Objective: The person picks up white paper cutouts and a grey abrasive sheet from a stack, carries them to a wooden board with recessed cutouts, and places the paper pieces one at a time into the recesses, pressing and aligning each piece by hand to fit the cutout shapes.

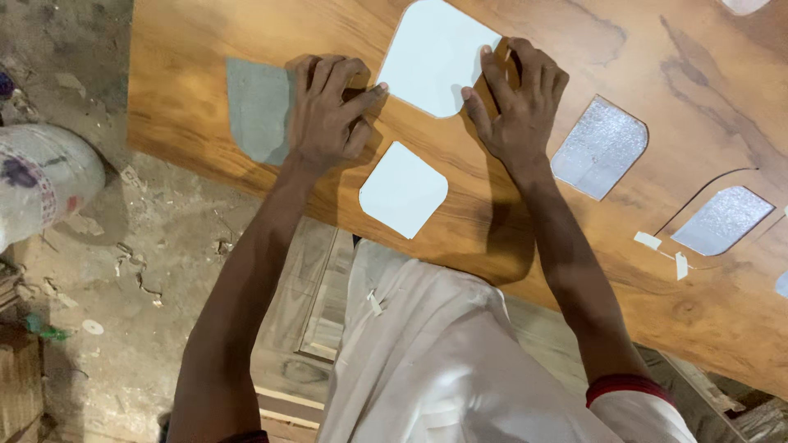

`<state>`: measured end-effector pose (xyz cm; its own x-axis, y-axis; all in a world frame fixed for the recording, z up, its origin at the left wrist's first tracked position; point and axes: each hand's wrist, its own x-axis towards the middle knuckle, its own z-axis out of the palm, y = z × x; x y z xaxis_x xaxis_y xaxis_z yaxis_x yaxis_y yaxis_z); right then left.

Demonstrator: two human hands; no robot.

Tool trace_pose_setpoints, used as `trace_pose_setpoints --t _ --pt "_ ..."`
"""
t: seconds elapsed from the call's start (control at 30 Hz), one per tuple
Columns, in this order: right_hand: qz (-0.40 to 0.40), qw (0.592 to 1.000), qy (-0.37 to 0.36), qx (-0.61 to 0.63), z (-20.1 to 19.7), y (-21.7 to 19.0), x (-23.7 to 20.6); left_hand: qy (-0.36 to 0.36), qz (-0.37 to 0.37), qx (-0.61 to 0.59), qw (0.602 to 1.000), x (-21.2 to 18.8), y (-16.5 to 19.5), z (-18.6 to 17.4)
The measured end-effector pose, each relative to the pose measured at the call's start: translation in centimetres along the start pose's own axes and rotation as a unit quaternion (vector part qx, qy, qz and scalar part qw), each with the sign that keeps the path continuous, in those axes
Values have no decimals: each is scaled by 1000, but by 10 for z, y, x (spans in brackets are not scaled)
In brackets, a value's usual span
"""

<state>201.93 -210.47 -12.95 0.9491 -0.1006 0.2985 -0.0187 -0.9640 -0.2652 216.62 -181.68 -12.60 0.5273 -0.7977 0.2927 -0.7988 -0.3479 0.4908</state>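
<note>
Where both of my hands rest, a wood-grain panel lies flat as the worktop, with several rounded openings cut through it. My left hand lies palm down on the panel, its fingers bent, between a grey opening and the large white opening; its index fingertip touches the left edge of the large opening. This grip pinches nothing that I can see. My right hand lies on the right edge of the same opening, fingers spread, thumb along the rim; it holds nothing.

Below the hands is a smaller white opening. To the right are two openings showing a silvery, textured surface. Two strips of pale tape sit on the panel near them. A white sack stands on the dusty floor at the left.
</note>
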Motion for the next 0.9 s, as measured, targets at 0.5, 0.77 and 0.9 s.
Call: trace_pose_setpoints --t 0.5,0.77,0.9 --pt "5 1000 4 20 0 6 3 3 9 -21 1000 3 -6 6" --pt "12 1000 -1 29 3 8 5 12 4 -31 999 6 -7 7" --pt "3 1000 0 10 5 11 5 18 11 -23 1000 8 -7 8"
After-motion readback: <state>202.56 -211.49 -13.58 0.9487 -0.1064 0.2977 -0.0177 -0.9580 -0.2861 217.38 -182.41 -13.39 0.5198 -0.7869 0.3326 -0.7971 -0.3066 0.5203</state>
